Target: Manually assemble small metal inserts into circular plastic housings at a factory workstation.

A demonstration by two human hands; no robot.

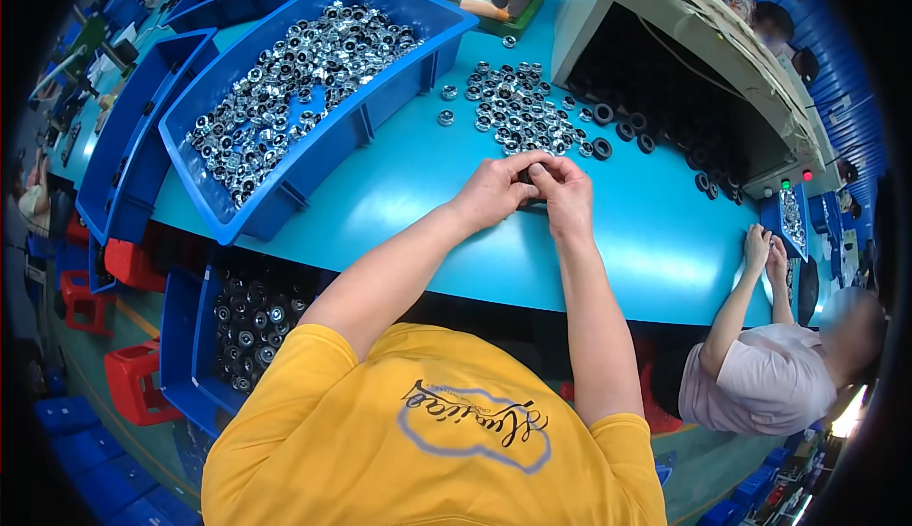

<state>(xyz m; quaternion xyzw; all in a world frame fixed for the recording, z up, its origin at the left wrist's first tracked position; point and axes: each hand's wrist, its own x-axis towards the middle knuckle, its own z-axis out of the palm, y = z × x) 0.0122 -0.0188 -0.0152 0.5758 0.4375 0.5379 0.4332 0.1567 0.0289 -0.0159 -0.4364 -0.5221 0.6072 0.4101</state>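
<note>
Both hands pressed together at centre frame: left hand [492, 191] and right hand [564, 193], fingertips meeting over a small dark part [525, 178], pinched shut on it from either side, just above the teal bench [399, 193]. Mostly hidden by the fingers, so shape hard to tell; likely one of the black rings being mated with a silver piece.

Just beyond the knuckles, toward upper centre: a loose heap of small silver parts [518, 108], spread flat on the bench. Right of that, a scatter of black rubber rings [622, 127] trailing from the mouth of a grey hopper [684, 60] in the upper right. Upper left: a blue bin [285, 184] filled with shiny metal pieces, its corner hanging past the bench edge. Lower left, beneath the bench: another blue bin [204, 336] with finished-looking pieces. Far right edge: a second person's hands [768, 250] at the same bench.

Risks, judged from this: slipping of the tiny part out of so narrow a pinch, then rolling off the near edge. Knocking the silver heap with a knuckle, close as it lies, and scattering it. Misaligned pressing, with no clear view under the fingertips. Tipping of the overhanging bin if nudged by an elbow.
</note>
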